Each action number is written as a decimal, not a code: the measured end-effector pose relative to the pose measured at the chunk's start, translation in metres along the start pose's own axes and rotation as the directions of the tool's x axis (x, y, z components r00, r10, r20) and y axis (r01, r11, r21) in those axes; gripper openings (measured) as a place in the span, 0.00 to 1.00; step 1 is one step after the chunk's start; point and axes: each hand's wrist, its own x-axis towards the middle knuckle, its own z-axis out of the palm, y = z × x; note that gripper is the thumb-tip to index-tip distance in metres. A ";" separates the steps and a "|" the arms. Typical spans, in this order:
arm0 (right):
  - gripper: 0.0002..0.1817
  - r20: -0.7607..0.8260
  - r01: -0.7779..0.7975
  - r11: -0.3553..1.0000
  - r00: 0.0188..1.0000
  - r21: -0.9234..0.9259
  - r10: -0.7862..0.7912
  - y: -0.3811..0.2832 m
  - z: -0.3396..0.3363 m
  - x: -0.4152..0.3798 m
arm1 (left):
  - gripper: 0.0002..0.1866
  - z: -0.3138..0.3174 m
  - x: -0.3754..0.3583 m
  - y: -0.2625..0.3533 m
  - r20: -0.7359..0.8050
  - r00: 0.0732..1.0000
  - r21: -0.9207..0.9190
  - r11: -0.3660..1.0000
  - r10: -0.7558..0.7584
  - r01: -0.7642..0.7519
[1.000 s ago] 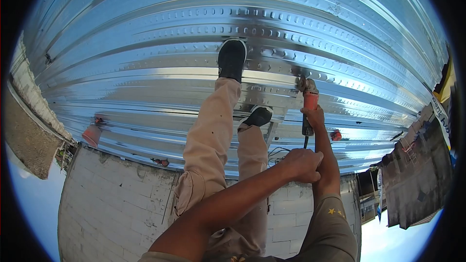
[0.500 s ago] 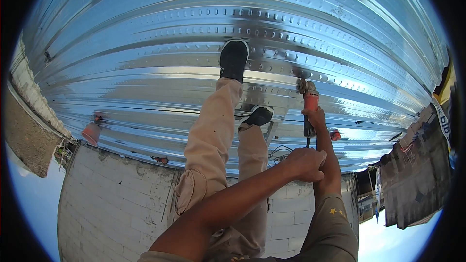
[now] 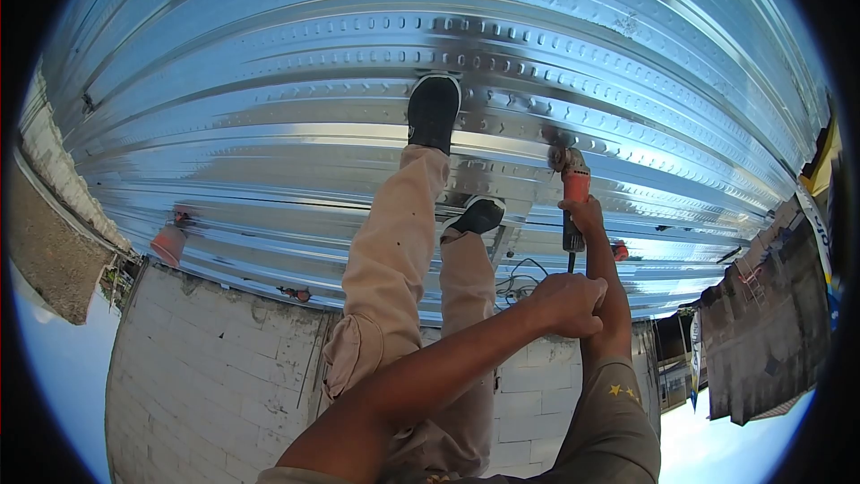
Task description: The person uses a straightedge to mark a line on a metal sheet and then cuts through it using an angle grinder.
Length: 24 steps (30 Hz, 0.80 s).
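Observation:
My right hand [image 3: 584, 212] is wrapped round the body of a red and black angle grinder [image 3: 575, 186]. The grinder's head and disc touch or nearly touch a ribbed shiny metal sheet [image 3: 340, 139], beside a dark smudge. From the grinder's tail a black cord runs down towards my left hand [image 3: 569, 305]. That hand is closed in a fist across my right forearm; whatever it holds, if anything, is hidden. My dark shoes [image 3: 434, 112] stand on the sheets, left of the grinder.
A loop of black cable [image 3: 521, 280] and a red object [image 3: 620, 251] lie near my right forearm. A reddish bucket [image 3: 168, 245] is at the left. Below the sheets' edge is a pale block wall [image 3: 215, 350]; a dark roof [image 3: 761, 332] stands at the right.
The grinder and my right hand have shifted very slightly right in view. My left hand keeps its closed pose over the forearm.

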 end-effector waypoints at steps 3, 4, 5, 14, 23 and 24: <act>0.26 -0.007 -0.016 0.999 1.000 0.041 0.016 0.002 0.001 0.002 | 0.16 0.002 0.001 -0.001 -0.003 1.000 0.000 1.000 0.002 -0.002; 0.25 -0.001 -0.025 0.999 1.000 0.037 0.025 -0.001 0.000 0.003 | 0.16 0.003 0.002 -0.002 -0.007 1.000 0.008 1.000 0.007 -0.007; 0.24 0.004 -0.032 0.999 0.999 0.033 0.032 -0.003 -0.001 0.002 | 0.16 0.003 0.002 -0.001 -0.006 1.000 0.009 1.000 0.007 -0.007; 0.25 0.009 0.005 0.998 1.000 0.062 -0.005 0.000 0.000 0.005 | 0.18 0.005 0.003 -0.002 0.019 1.000 0.008 1.000 0.010 -0.010; 0.24 -0.008 0.010 0.998 1.000 0.056 -0.009 -0.002 0.002 0.004 | 0.18 0.010 0.005 -0.005 0.019 1.000 0.011 1.000 0.010 -0.010; 0.24 -0.009 0.010 0.998 1.000 0.056 -0.009 -0.001 0.001 0.005 | 0.18 0.011 0.006 -0.005 0.016 1.000 0.013 1.000 0.013 -0.013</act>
